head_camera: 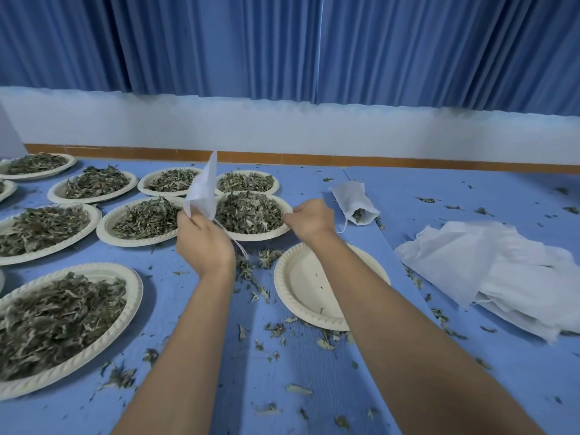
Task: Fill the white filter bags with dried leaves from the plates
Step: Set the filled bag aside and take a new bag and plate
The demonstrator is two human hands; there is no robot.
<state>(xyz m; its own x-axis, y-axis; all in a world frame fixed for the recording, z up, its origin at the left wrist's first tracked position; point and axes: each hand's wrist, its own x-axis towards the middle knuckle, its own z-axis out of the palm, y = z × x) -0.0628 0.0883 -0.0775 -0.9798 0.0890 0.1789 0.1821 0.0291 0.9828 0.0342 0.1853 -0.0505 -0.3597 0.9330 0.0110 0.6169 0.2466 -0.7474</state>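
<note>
Near edge: both forearms reach out over the blue tabletop (470, 372). Loose leaf fragments (276, 329) are scattered over the surface, thickest between the arms and around the empty plate (301, 287), which lies partly under the right forearm.

Near left: a full plate (131, 296) heaped with dried leaves, cut off by the frame edge.

Right side: a loose stack of empty white filter bags (502, 271) lies flat on the tabletop, well apart from the plates.

Middle distance:
- Left hand (202, 240): raised above the tabletop, fingers curled and clamped on the lower end of one white filter bag (202, 191). The bag stands upward from the hand, limp and creased. Its drawstring (240, 246) hangs down beside the wrist.
- Right hand (310, 219): back of hand toward the camera, fingers curled, tips at the right rim of the leaf plate (257, 236). Whether they pinch leaves, grip the rim or hold nothing cannot be told.
- The dried leaves (248, 213) on that plate form a full heap. The held bag is just left of it and overlaps its left edge in this view.
- A filled bag (354, 202) lies on its side right of the right hand, leaves showing at its open mouth.

Farther: more plates of leaves (94, 183) in rows to the left and behind. Beyond the tabletop are an orange strip (314, 158), a white wall (282, 127) and a blue curtain (282, 42).
</note>
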